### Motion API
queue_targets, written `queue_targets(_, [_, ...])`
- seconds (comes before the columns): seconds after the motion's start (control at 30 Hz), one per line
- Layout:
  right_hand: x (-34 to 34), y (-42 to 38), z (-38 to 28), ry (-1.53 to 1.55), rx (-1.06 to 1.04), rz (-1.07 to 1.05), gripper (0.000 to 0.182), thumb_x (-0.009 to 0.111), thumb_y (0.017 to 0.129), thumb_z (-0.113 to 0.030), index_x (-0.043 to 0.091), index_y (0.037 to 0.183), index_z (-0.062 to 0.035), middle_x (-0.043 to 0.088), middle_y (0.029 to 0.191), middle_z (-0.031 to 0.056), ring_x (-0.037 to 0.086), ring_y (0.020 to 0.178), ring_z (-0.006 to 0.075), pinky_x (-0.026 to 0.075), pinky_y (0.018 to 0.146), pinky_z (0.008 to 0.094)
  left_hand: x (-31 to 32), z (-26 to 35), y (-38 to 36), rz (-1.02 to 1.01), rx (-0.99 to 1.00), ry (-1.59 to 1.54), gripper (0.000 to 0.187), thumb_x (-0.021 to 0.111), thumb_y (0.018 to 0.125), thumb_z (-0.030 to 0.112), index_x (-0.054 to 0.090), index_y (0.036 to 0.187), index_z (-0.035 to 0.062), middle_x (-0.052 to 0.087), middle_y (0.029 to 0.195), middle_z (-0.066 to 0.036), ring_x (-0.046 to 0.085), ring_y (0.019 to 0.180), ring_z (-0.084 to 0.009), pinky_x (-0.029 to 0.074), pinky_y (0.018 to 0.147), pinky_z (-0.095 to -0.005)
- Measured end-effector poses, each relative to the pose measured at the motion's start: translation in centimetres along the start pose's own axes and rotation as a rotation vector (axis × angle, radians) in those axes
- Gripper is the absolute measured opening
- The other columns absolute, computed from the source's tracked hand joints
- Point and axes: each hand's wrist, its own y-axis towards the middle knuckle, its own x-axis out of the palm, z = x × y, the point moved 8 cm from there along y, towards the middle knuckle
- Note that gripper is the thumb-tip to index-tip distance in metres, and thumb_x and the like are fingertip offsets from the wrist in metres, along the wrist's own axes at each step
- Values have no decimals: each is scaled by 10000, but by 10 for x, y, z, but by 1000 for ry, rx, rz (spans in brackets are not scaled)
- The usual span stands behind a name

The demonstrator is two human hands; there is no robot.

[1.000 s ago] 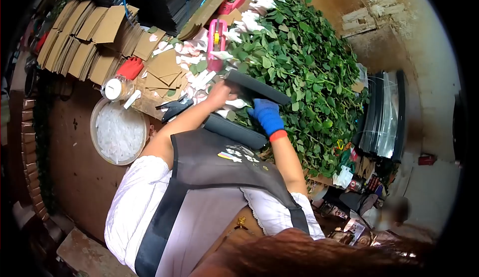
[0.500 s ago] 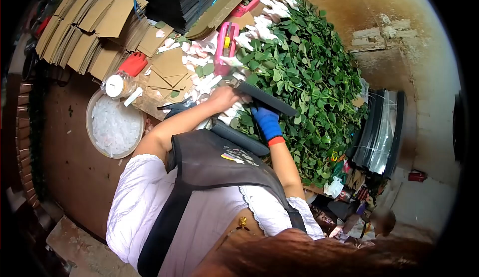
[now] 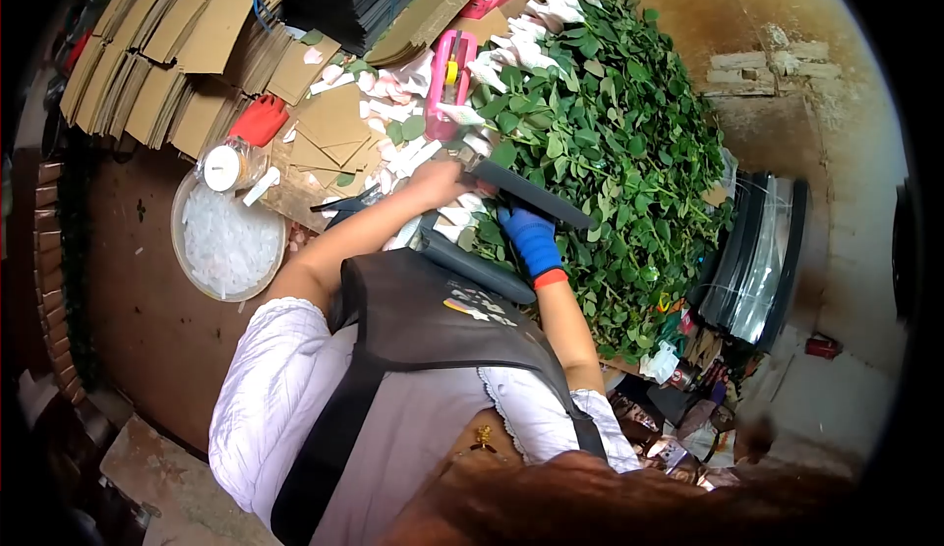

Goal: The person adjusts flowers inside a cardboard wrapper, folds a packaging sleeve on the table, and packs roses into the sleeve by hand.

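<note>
My left hand (image 3: 436,184), bare, is closed at the left end of a dark grey flat strip (image 3: 531,194). The fingertips go behind the strip, so what they grip is hidden. In a blue knitted glove with an orange cuff, my right hand (image 3: 534,239) is just below the strip, against the leafy green stems (image 3: 629,153); its fingers are mostly covered. Closer to my apron lies a second dark padded piece (image 3: 477,267). Many white-wrapped flower heads (image 3: 403,158) spread beside my left hand. Above it stands a pink tape dispenser (image 3: 450,84) with yellow at its middle.
Stacked cardboard pieces (image 3: 157,55) fill the upper left, with a red glove (image 3: 259,119) near them. A round tub (image 3: 231,241) of whitish clear pieces stands left of a lidded jar (image 3: 224,168). Black sheets (image 3: 752,256) are bundled at right.
The view has shifted slightly. Both hands and the dark strip keep nearly the same places relative to each other.
</note>
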Motion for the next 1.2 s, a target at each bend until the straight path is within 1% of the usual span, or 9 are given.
queue_targets(0.2, [5,-9,-1,-71,20,177,467,685,829,-427,660,1218,-170,666,1172,161,618,1083,385,472,948,531,9,-7,-3,106,-13,-282,238,732,849,318,770,987,127,734,855,-145,716,836,-296,543,757,-396])
queue_targets(0.47, [20,-1,6,-57,116,24,502,704,813,-442,644,1254,-208,630,1245,150,581,1152,380,455,981,535,55,-55,-7,357,-114,-820,177,645,855,183,705,825,19,675,694,-108,639,652,-192,493,652,-333])
queue_targets(0.6, [7,-6,-1,-58,108,29,508,698,818,-443,633,1256,-195,629,1228,158,583,1138,382,454,978,533,-33,-59,-35,601,-334,-1110,247,644,918,176,602,702,65,519,668,29,496,604,-116,443,600,-293])
queue_targets(0.63, [11,-5,2,-18,96,13,567,702,812,-468,613,1299,-190,613,1267,171,571,1169,387,443,1007,520,-52,-62,-34,610,-119,-845,225,644,911,169,604,721,55,541,677,12,521,614,-122,452,586,-303])
queue_targets(0.7, [12,-7,5,143,7,-39,631,703,807,-486,578,1345,-181,584,1320,185,550,1216,381,425,1038,515,-71,-42,-44,581,240,-410,165,655,876,164,616,791,28,625,740,-64,611,666,-173,492,601,-333])
queue_targets(0.73, [11,-8,4,220,-38,-65,664,704,804,-496,561,1368,-176,569,1347,193,539,1239,377,415,1054,512,-44,-60,-43,126,-219,-386,147,658,849,182,630,835,39,667,817,-121,658,777,-216,514,705,-350])
queue_targets(0.9, [25,-11,2,2,88,-81,773,709,808,-536,480,1441,-155,470,1468,179,473,1330,366,368,1114,505,1,-16,-22,-39,32,-45,435,713,878,481,703,975,57,710,891,-166,700,826,-341,528,782,-418])
queue_targets(1.03, [28,-12,1,-50,107,-49,780,733,813,-498,480,1423,-85,471,1456,205,468,1335,371,366,1121,503,25,-23,-16,-135,-34,-203,346,669,936,378,724,1068,63,729,850,-115,696,798,-248,527,760,-367])
queue_targets(1.2, [32,-13,3,43,64,-51,823,737,766,-547,502,1407,-87,497,1430,218,487,1319,381,379,1110,507,-35,-67,-32,172,-270,-821,248,661,946,262,686,913,17,694,791,-36,621,756,-126,501,715,-298])
